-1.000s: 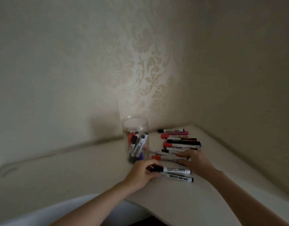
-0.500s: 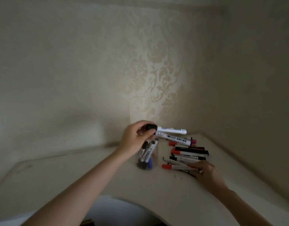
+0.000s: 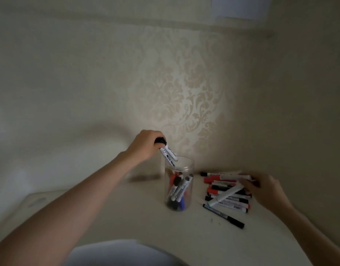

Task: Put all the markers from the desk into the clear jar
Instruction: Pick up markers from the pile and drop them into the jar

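Observation:
The clear jar [image 3: 188, 166] stands upright on the pale desk [image 3: 127, 212] with several markers inside. My left hand [image 3: 146, 144] is just above and left of its rim, shut on two white markers with black caps [image 3: 170, 153]; their lower ends dip into the jar's mouth. To the right lies a pile of markers [image 3: 225, 191] with red and black caps. My right hand [image 3: 263, 187] rests on the pile's right side, fingers on a white marker [image 3: 225, 195] that lies slanted across the pile. A thin black pen [image 3: 223, 215] lies in front of the pile.
The desk sits in a corner, with patterned wallpaper [image 3: 184, 96] behind the jar and a plain wall on the right. The desk's front edge curves around a pale seat or floor patch [image 3: 117, 254] below me.
My left hand lifted two markers from the desk, carried them over the jar and tilted them down into its mouth. My right hand shifted onto the right side of the pile.

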Demonstrator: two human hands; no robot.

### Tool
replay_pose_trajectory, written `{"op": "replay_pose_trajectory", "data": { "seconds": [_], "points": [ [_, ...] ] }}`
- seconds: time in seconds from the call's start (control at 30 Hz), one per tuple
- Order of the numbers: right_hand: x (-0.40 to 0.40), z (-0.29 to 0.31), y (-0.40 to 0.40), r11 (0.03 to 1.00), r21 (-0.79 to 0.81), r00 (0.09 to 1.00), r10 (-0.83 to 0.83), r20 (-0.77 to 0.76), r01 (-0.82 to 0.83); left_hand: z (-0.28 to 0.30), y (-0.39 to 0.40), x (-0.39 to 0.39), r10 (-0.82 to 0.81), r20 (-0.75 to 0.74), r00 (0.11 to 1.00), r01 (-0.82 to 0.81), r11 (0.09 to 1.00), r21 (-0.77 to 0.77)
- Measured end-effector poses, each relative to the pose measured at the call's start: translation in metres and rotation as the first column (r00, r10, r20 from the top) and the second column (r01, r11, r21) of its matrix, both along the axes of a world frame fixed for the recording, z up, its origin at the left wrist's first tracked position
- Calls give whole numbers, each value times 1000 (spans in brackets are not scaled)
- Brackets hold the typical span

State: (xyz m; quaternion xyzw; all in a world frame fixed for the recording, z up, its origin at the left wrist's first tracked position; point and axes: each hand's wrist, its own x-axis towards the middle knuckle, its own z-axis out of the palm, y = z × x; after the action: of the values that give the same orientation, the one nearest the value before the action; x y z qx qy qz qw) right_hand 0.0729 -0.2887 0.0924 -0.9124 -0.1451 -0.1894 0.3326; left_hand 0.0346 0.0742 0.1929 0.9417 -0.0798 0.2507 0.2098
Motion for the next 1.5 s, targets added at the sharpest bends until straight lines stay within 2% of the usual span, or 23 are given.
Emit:
{"op": "replay_pose_trajectory", "data": {
  "seconds": [0.13,0.2,0.27,0.33,0.4,0.47,0.57,0.7,0.9,1.0,1.13,1.23,1.33,1.43,1.5],
  "points": [
    [-10,39,6,999,39,988,4,155,-11,6,-12,16,-13,-119,993,37,979,200],
    [-13,58,14,996,92,968,-8,252,-15,5,-18,21,-19,-192,981,67,967,247],
    [-16,78,27,985,155,942,13,335,-69,3,-19,25,-39,-226,973,90,972,219],
    [-18,95,45,979,149,903,67,425,-142,1,-20,29,-49,-223,974,84,985,150],
    [-17,107,67,973,85,866,150,477,-216,0,-21,33,-47,-220,974,69,993,94],
    [-14,112,89,961,-44,821,258,509,-275,0,-23,36,-55,-233,971,73,995,70],
    [-5,112,110,914,-248,784,403,472,-321,3,-19,37,-74,-262,962,103,990,98],
    [9,111,116,857,-397,807,473,354,-328,4,-5,37,-68,-263,962,95,991,93],
    [30,111,139,828,-427,913,408,16,-363,-9,5,44,-77,-234,969,81,997,9],
    [43,105,160,826,-462,938,344,-42,-323,-17,8,45,-88,-229,969,78,996,-51],
    [49,85,177,896,-326,952,300,-55,-301,-19,9,41,-97,-183,978,72,988,-139],
    [48,72,175,939,-234,965,261,6,-252,-13,10,37,-104,-124,987,80,980,-180],
    [44,60,171,964,-141,971,233,51,-224,-2,7,36,-93,-80,992,79,982,-170],
    [38,49,168,958,-155,968,249,40,-240,2,1,37,-104,-81,991,92,985,-146],
    [33,46,164,970,-106,966,231,116,-220,-2,-3,39,-105,-112,988,91,988,-122]
  ]
}}
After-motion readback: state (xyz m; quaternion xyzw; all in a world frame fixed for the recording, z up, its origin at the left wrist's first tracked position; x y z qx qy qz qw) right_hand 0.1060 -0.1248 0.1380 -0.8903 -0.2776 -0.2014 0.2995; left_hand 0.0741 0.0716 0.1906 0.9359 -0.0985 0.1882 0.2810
